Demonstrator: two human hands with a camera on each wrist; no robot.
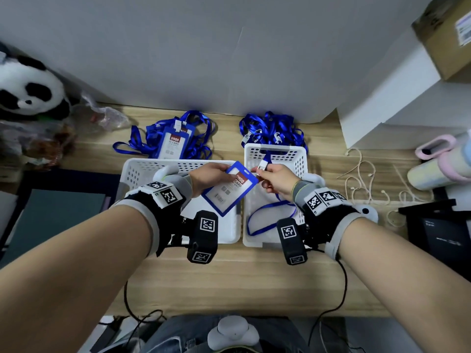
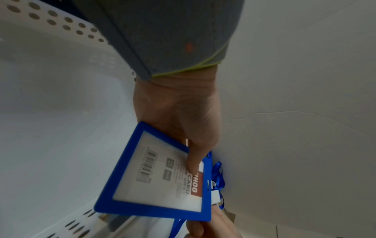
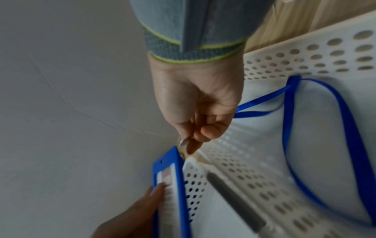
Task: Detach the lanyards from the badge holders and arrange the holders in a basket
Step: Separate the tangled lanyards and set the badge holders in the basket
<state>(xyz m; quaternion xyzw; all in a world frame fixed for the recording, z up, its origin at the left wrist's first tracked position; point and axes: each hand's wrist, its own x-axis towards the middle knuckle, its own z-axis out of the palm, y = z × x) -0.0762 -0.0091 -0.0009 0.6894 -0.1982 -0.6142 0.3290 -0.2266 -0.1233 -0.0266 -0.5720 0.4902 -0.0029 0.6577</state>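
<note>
My left hand holds a blue-framed badge holder by its top part, thumb on the front, above the gap between two white baskets. The same badge holder fills the left wrist view. My right hand pinches the white clip of a blue lanyard, just right of the holder's top edge. The lanyard's loop hangs down into the right basket. In the right wrist view the right hand grips the metal clip beside the holder.
The left basket lies under my left wrist. Behind it is a pile of lanyards with a badge holder on top. A heap of loose lanyards lies behind the right basket. A plush panda sits far left, white cords right.
</note>
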